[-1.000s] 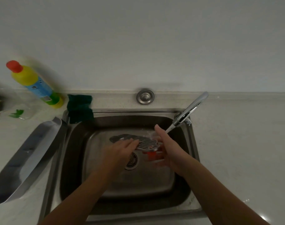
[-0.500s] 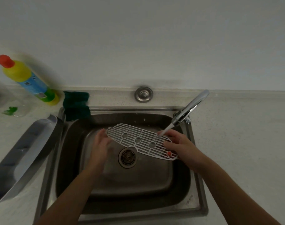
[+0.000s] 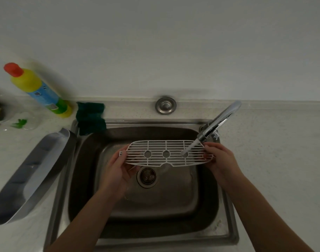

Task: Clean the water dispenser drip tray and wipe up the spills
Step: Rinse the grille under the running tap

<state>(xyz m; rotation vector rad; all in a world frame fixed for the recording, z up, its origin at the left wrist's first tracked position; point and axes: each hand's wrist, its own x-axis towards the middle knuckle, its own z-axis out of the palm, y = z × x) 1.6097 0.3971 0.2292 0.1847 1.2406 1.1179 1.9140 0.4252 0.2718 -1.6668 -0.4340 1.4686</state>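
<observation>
A white slotted drip tray grate (image 3: pixel 165 155) with three round holes is held level over the steel sink (image 3: pixel 210 226). My left hand (image 3: pixel 117 170) grips its left end and my right hand (image 3: pixel 220 160) grips its right end. Water runs from the chrome tap (image 3: pixel 219 122) onto the grate's right part. The grey drip tray basin (image 3: pixel 33 173) lies on the counter left of the sink.
A yellow detergent bottle (image 3: pixel 37 90) with a red cap leans against the wall at the back left. A dark green cloth (image 3: pixel 91 118) hangs over the sink's back left corner. The drain (image 3: pixel 147 176) sits below the grate. White counter extends to the right.
The grate has turned from tilted to level and face up. My left hand moved from beneath it to gripping its left end; my right hand stays on the right end.
</observation>
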